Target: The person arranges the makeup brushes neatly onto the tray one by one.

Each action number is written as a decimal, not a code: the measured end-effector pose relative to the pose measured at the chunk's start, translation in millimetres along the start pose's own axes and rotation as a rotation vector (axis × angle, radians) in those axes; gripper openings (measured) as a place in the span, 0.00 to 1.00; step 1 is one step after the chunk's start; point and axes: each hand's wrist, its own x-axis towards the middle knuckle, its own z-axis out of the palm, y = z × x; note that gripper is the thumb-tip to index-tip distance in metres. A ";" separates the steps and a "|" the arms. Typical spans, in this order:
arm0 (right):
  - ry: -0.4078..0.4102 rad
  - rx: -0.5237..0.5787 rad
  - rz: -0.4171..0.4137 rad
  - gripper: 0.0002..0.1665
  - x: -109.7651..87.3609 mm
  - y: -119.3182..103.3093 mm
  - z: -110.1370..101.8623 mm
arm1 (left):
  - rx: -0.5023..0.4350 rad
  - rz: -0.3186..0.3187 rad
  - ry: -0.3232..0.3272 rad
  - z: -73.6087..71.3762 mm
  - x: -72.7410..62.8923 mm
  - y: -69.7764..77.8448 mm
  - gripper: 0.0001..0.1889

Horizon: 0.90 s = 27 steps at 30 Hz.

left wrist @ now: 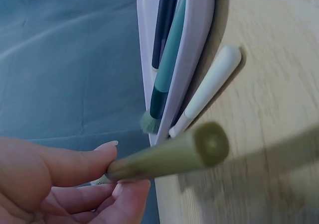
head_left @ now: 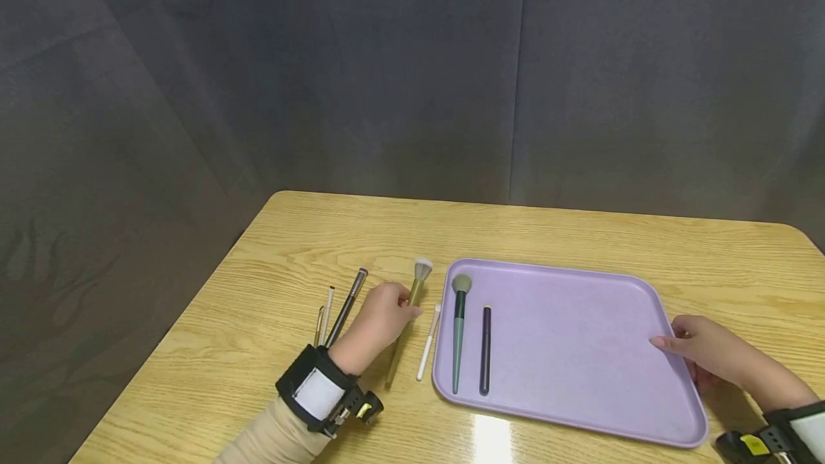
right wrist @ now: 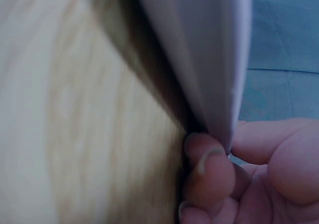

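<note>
My left hand pinches a makeup brush with an olive-gold handle between thumb and fingers, its white-tipped bristles pointing away from me. In the left wrist view the handle's blunt end points toward the camera and casts a shadow on the wood. At the right, my right hand grips the short side of the lilac tray, thumb over the rim and fingers curled beneath. A green makeup brush and a dark slim brush or pen lie side by side at the tray's left end.
A small white brush lies on the wooden table just outside the tray's left edge. Left of my left hand lie a dark-handled brush, a thin white brush and a thin gold one. Dark cloth hangs behind the table.
</note>
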 end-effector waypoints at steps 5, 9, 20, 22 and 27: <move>-0.005 -0.002 -0.005 0.25 0.4 0.6 -0.3 | -0.012 -0.002 -0.012 2.6 0.8 -0.1 0.07; -0.004 -0.004 -0.008 0.22 -0.2 -1.2 0.0 | -0.019 -0.002 -0.011 4.2 1.1 0.7 0.06; -0.004 -0.003 -0.011 0.22 -0.1 -1.4 -0.2 | -0.025 0.005 -0.022 8.6 0.8 2.8 0.12; -0.005 -0.002 -0.012 0.23 0.0 -0.5 -0.3 | -0.021 0.010 -0.020 8.8 0.2 3.5 0.10; 0.000 -0.011 -0.017 0.24 0.1 -0.1 -0.1 | -0.030 0.010 -0.030 11.8 0.1 4.5 0.09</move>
